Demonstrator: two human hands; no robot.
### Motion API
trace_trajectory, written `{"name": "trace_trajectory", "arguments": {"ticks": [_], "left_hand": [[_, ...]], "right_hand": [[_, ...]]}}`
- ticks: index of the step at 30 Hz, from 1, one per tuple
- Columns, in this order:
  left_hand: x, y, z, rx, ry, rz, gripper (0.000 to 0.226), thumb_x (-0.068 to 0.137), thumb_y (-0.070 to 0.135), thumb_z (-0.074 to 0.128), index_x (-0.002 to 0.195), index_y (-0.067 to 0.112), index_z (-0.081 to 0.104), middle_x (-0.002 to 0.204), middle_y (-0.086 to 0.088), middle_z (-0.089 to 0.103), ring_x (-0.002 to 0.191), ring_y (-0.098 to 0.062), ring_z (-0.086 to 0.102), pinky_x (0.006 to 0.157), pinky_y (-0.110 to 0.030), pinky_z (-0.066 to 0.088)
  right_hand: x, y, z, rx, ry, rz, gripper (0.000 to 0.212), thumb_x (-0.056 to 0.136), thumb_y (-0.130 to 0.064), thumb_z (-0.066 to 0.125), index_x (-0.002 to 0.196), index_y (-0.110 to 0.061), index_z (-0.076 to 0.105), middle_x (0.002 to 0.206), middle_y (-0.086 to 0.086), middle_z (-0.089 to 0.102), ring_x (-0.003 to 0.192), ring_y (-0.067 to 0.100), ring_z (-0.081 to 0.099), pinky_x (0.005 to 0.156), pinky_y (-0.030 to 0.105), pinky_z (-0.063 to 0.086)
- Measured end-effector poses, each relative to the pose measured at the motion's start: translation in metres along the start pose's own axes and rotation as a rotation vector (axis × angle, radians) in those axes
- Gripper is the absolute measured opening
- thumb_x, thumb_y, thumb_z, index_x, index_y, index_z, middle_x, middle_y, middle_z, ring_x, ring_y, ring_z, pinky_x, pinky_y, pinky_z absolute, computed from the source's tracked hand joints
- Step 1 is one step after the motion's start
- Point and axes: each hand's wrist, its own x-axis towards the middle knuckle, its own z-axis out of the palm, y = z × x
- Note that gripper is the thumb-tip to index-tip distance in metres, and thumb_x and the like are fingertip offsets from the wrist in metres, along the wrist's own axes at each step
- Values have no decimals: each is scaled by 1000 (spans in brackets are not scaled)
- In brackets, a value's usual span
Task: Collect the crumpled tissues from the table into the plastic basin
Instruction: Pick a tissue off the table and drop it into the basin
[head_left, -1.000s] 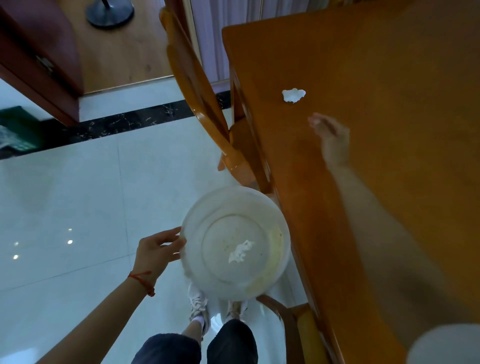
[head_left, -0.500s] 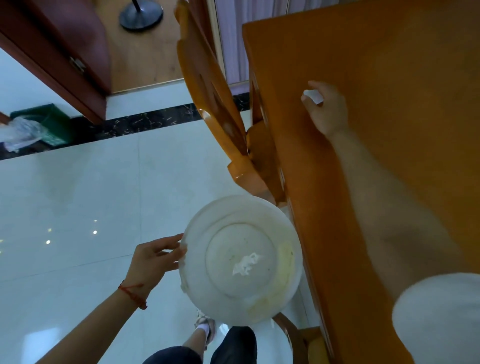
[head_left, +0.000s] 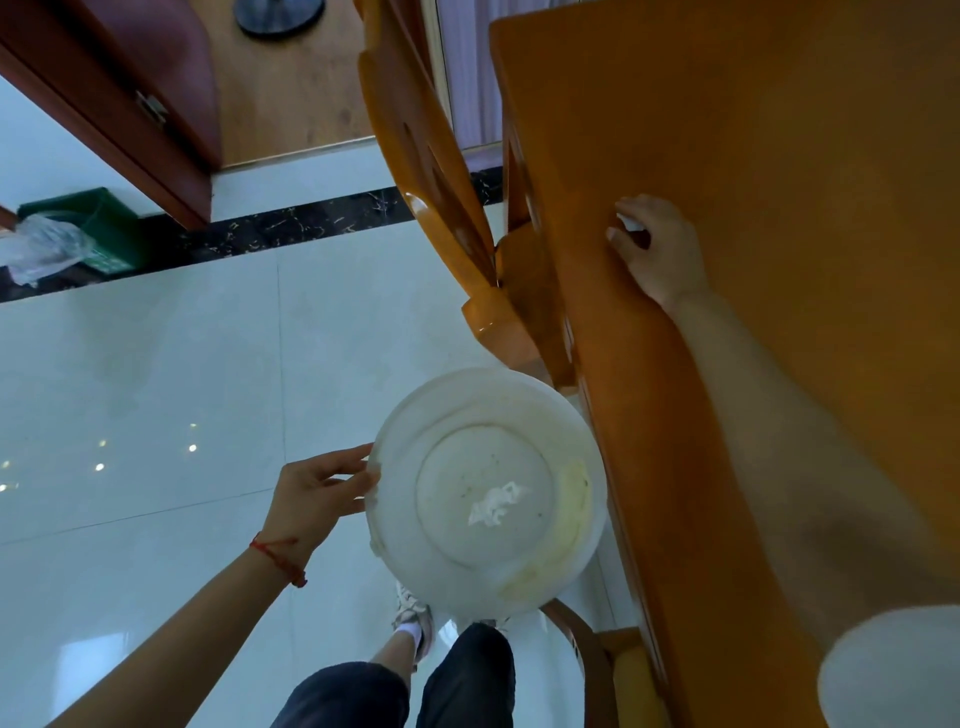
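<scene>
My left hand (head_left: 317, 493) grips the left rim of a round white plastic basin (head_left: 395, 457), held over the floor beside the table's edge. One crumpled white tissue (head_left: 493, 503) lies on the basin's bottom. My right hand (head_left: 657, 249) is over the orange wooden table (head_left: 779, 156), near its left edge, with the fingers closed around a second crumpled tissue (head_left: 632, 223); only a small white part of it shows between the fingers.
An orange wooden chair (head_left: 431, 171) stands against the table's left side, just beyond the basin. Another chair's curved back (head_left: 582, 644) is near my legs. A green bin (head_left: 98, 228) and a dark red cabinet (head_left: 130, 88) sit at the far left on the tiled floor.
My right hand reached the tissue on the table, closed on it, and has drawn back toward the table's left edge. The basin stays in my left hand.
</scene>
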Motion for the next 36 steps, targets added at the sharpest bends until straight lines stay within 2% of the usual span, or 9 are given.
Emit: {"name": "trace_trajectory", "arguments": {"ticks": [4,7,13,16,20,25,28,31,36], "left_hand": [[0,1,0,-17,-8,-12,27,77,-4,65,98,14,69,69,4,73,62,-10,68,60,-24,58],[1,2,0,-14,-15,-9,27,77,0,67,102,10,68,83,-8,71,63,-11,68,63,-27,59],[0,2,-1,-14,-27,-5,29,78,1,67,108,5,66,87,-12,69,73,-25,65,64,-27,59],[1,2,-2,-25,-31,-13,30,78,1,67,108,3,66,89,-14,69,76,-27,65,64,-27,59],[0,1,-2,-20,-40,-4,30,78,2,67,108,2,65,85,-11,69,76,-26,65,62,-24,58],[1,0,-2,-13,-49,6,31,79,2,66,110,4,65,83,-5,69,72,-17,67,56,-19,55],[1,-1,-3,-14,-56,15,32,79,2,67,111,6,64,81,-4,68,65,-8,67,55,-17,54],[4,-3,-3,-7,-57,24,32,79,3,67,110,4,64,81,-5,68,72,-16,66,55,-17,54],[8,-6,-7,-7,-65,19,31,79,3,67,110,2,64,81,-8,68,78,-22,65,62,-23,58]], "right_hand": [[-31,-4,0,11,7,24,41,91,-30,53,128,-12,51,138,9,49,133,22,36,113,37,23],[-57,-9,0,34,28,58,40,91,-29,54,127,-12,52,137,9,50,133,21,37,112,37,25],[-117,-26,3,56,69,51,37,90,-24,56,123,-9,55,131,11,56,126,22,46,109,33,30],[-145,-38,9,86,107,40,35,88,-20,58,121,-7,57,126,12,59,118,13,49,103,28,35],[-177,-56,20,147,139,31,33,86,-14,61,117,-3,59,119,15,62,112,17,53,99,37,44],[-210,-90,39,237,36,98,35,86,-16,61,119,-5,58,122,13,62,115,25,56,100,42,46],[-225,-110,50,284,-34,121,34,85,-11,62,118,-2,58,122,14,61,115,24,56,102,35,44],[-233,-124,53,322,-92,211,35,87,-15,60,121,-5,57,126,10,59,118,16,52,100,13,36],[-235,-130,51,327,-87,309,37,90,-22,56,125,-12,54,130,2,56,112,1,43,92,1,29]]}}
